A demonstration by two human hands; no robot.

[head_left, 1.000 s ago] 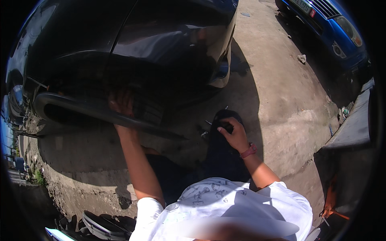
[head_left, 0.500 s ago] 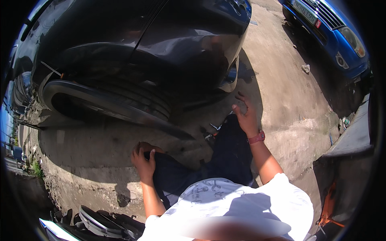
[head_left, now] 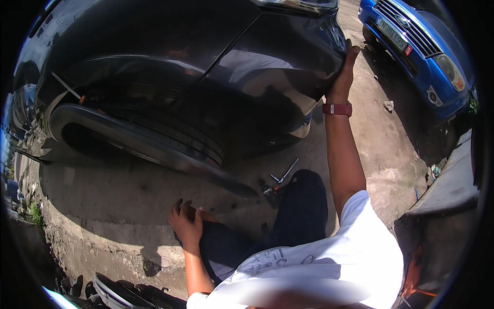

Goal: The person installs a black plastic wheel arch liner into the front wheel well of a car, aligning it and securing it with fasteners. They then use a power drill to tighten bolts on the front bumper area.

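My right hand (head_left: pixel 343 77) lies against the outer corner of the dark car's front bumper (head_left: pixel 293 77), its fingers stretched along the edge and nothing wrapped in them. The arm reaches up and forward, with a red watch (head_left: pixel 337 109) on the wrist. My left hand (head_left: pixel 186 222) rests by my bent left knee, empty, fingers loosely curved and apart. Between my knees and the car, a silver wrench-like tool (head_left: pixel 286 171) is on the ground beside a small orange and dark tool (head_left: pixel 268 190), partly hidden by my right leg.
Ahead on the left are the car's tyre (head_left: pixel 193 135) and a long curved dark piece (head_left: pixel 139 147) along it. A thin shaft with an orange end (head_left: pixel 72 90) sticks out above the tyre. A blue vehicle (head_left: pixel 411 44) stands at far right, near a stone (head_left: pixel 388 105).
My right hand has risen from above my right knee to the bumper corner, touching it. The left hand stays by the knee. The view has shifted, showing more of the silver tool.
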